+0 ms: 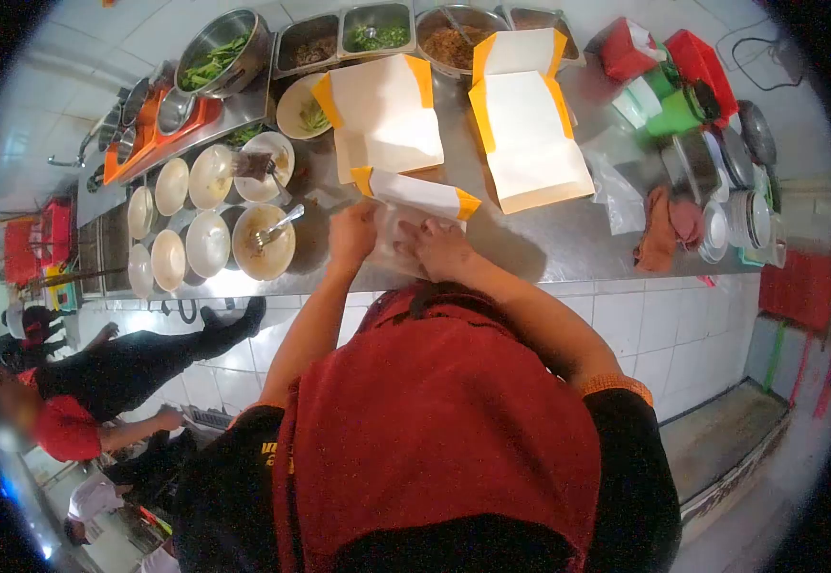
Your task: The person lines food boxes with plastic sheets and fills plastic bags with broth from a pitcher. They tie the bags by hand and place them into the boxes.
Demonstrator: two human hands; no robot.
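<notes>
My left hand (353,234) and my right hand (441,248) rest close together at the front of the steel counter (568,244). Both grip a clear plastic bag (394,241) lying between them. A closed white paper box with orange ends (417,194) lies just beyond my fingers, touching the bag; I cannot tell whether it is partly inside. My red apron fills the lower part of the view.
Two open white-and-orange boxes (384,115) (527,129) lie further back. Bowls (207,243), one with a spoon (265,241), crowd the left. Steel food trays (375,29) line the far edge. Red and green containers (669,81), a cloth (661,227), stacked plates (750,218) sit right. Another person (72,420) crouches lower left.
</notes>
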